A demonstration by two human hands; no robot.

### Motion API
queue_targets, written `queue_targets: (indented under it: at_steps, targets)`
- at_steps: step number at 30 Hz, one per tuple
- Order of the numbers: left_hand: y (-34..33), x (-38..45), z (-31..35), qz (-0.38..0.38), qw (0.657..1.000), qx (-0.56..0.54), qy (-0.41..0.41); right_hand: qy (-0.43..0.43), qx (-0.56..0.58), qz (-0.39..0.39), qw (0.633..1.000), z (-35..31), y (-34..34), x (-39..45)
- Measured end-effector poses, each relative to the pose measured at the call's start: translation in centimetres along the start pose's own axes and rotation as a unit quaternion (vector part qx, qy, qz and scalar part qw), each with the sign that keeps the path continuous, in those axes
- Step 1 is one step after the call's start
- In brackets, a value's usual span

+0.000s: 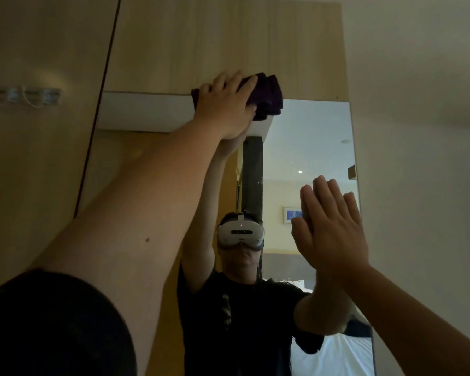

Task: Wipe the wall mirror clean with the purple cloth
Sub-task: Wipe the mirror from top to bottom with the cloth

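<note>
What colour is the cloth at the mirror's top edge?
Dark purple cloth, seen best in the head view.

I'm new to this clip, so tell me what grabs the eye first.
The left hand reaches high, pressing a bunched purple cloth against the top edge of the wall mirror. The right hand lies flat and open on the glass at the right. In the mirror's middle, a reflected person wears a white headset.

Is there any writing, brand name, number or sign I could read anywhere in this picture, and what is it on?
None can be read.
Headset reflected in the mirror: a small dark mark on its white front, too small to read.
Framed picture in the reflection: a blue image, no legible text.
Purple cloth under the left hand: no label in view.
Wall hooks: blurred, no text visible.
</note>
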State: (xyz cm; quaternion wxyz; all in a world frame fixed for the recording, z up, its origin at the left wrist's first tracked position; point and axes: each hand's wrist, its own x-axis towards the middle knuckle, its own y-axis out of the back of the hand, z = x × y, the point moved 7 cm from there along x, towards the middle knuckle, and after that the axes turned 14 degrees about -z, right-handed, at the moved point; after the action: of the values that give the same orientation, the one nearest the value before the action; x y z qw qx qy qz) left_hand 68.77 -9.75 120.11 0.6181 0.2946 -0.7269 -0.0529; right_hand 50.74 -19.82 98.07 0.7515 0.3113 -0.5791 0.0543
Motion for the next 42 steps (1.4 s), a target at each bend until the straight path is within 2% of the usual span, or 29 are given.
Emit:
queue_targets:
  at_steps: [5,9,16,20,25,31,34,37,39,42]
  targets:
    - [-1.9,-3.3,1.3,0.024,0.997,0.033,-0.063,0.011,0.008,0.010,1.000,0.2,0.1,-0.1]
    - [-6.0,-11.8,3.9,0.036,0.993,0.040,-0.105,0.019,0.047,0.017,0.999,0.0,0.7,-0.4]
    - [-13.2,-27.5,7.2,-0.016,0.988,0.037,-0.151,0.038,0.082,-0.014,0.996,-0.1,2.4,-1.3]
    - [-14.9,-31.1,8.3,-0.016,0.985,0.040,-0.169,0.020,0.038,-0.011,0.999,1.3,2.8,-1.2]
    - [-12.0,-27.9,8.2,0.078,0.978,0.009,-0.194,-0.016,0.022,-0.062,0.998,3.7,1.9,-1.2]
    - [-5.0,-13.3,6.7,0.120,0.987,-0.050,-0.091,-0.019,0.034,-0.047,0.998,4.2,0.1,-1.0]
    - [-0.5,-5.2,6.8,0.104,0.993,-0.011,-0.062,-0.013,0.028,-0.035,0.999,4.4,-0.3,-1.0]
    - [0.5,-0.1,7.7,0.065,0.997,0.008,-0.047,-0.003,0.036,-0.015,0.999,4.5,-0.4,-0.9]
    - [-0.2,0.6,8.4,0.055,0.997,0.026,-0.050,0.005,0.045,-0.008,0.999,4.6,-0.4,-1.0]
    - [-2.1,-2.3,9.0,0.059,0.991,0.045,-0.116,0.015,0.057,0.004,0.998,4.4,-0.2,-1.1]
